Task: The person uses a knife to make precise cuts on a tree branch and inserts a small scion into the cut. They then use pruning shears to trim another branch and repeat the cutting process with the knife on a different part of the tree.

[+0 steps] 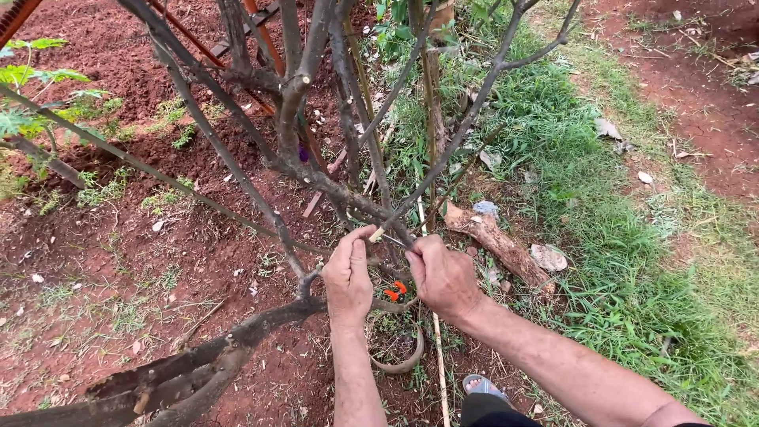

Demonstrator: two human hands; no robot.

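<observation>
Both hands meet low in the middle of the view, at the base of a bare, leafless shrub whose dark branches fan up toward twelve o'clock. The left hand is closed, thumb and fingers pinched on a thin pale twig whose cut end shows just above the thumb. The right hand, just beside it at three o'clock, is also curled shut, gripping something thin at the same spot; what exactly lies inside that fist cannot be told. Between and just below the two hands sits a small orange object, too small to identify. Under the hands a curved brown hoop lies on the red soil, and a thin pale cane runs down toward six o'clock. At three o'clock from the hands a piece of dead wood lies at the edge of the grass, with a pale stone touching its lower end. A thick dark branch sweeps out toward eight o'clock. A sandalled foot shows near six o'clock.
</observation>
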